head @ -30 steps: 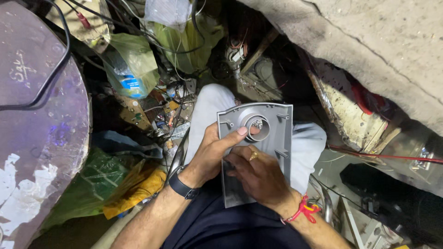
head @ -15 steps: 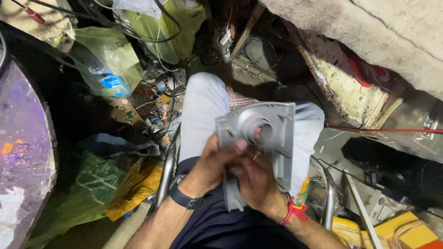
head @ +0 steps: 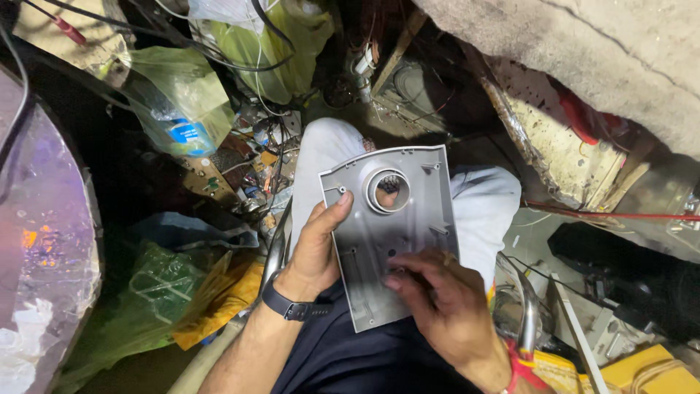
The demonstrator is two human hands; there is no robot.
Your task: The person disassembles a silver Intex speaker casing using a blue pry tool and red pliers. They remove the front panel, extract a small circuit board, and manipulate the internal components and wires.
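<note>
Over my lap, my left hand point(head: 315, 244) clamps the grey plastic panel point(head: 394, 233) at its nine o'clock edge; my right hand point(head: 445, 306) pinches its five o'clock corner. Green bags point(head: 182, 95) lie at ten o'clock.

- The floor point(head: 430, 120) is dark and cluttered; bare patches show only near the person's knees.
- A green plastic bag point(head: 157, 288) lies at lower left, touching a yellow bag point(head: 222, 303).
- A clear bag with a blue patch point(head: 179, 109) rests further up.
- Circuit-board scraps point(head: 208, 182) and loose wires point(head: 266, 157) lie between them.
- A yellow box point(head: 642, 372) sits at lower right.
</note>
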